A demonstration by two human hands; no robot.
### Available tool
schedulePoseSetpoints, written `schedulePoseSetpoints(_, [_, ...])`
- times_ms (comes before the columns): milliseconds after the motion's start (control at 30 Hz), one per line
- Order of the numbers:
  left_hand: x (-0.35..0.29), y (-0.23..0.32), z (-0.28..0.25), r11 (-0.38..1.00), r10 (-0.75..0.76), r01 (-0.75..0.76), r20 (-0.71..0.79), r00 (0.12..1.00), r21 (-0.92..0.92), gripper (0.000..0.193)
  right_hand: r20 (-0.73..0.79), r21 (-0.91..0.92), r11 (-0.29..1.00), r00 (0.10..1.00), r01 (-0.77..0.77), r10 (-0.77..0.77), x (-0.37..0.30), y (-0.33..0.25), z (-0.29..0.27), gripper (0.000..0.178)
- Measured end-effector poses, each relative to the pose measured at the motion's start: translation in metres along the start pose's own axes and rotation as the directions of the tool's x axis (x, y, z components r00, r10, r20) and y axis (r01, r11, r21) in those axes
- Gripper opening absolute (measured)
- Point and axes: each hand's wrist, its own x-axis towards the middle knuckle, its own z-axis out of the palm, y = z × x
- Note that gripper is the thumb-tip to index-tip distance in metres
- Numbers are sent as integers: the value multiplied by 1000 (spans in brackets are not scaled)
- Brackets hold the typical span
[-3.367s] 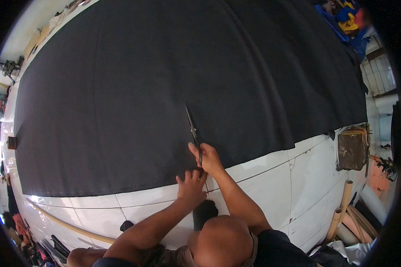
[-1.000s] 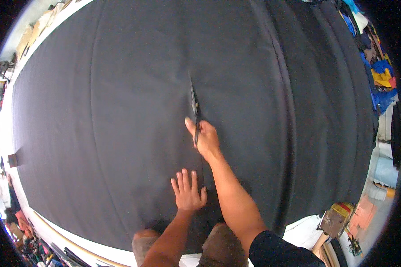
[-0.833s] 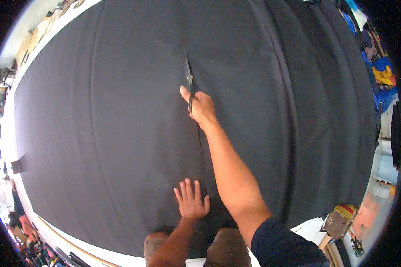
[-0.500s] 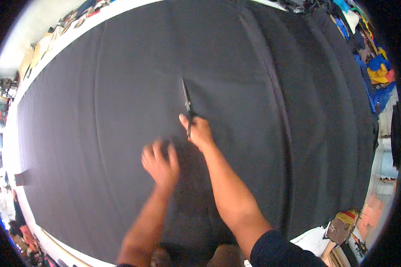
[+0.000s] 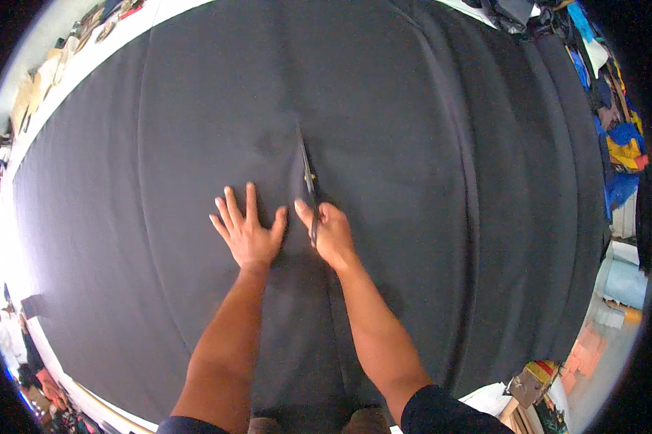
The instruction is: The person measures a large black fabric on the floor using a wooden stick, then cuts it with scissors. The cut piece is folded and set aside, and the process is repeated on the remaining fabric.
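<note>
A wide sheet of black fabric [image 5: 210, 116] covers the table before me. In my right hand [image 5: 333, 235] is a pair of scissors [image 5: 309, 170] with black handles, its blades pointing away from me and lying in the cloth near the middle. The blades look nearly closed together. A cut line runs through the cloth from the scissors back toward me. My left hand [image 5: 250, 235] lies flat on the fabric just left of the scissors, fingers spread, holding nothing.
Long folds [image 5: 467, 181] run through the cloth on the right. A small dark block [image 5: 31, 307] sits at the left edge. Colourful fabric scraps [image 5: 624, 148] are heaped beyond the far right edge. A brown box [image 5: 532, 383] stands at the near right corner.
My left hand has moved forward and flattened, fingers spread, on the cloth beside the scissors. The right hand still grips the scissors, now lower and slightly right in view. The view has shifted a little.
</note>
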Motion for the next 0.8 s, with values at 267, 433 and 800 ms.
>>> schedulePoseSetpoints(267, [8,1,-8,999,-33,34,114,993,-6,83,49,22,1000,999,-16,15,165,-80,25,66])
schedulePoseSetpoints(433, [3,-6,-4,999,-44,45,134,990,-8,83,99,186,980,994,-66,48,247,-135,40,59])
schedulePoseSetpoints(800, [4,-4,-4,999,-43,47,190,981,-16,84,126,232,972,992,-35,5,435,-249,53,54])
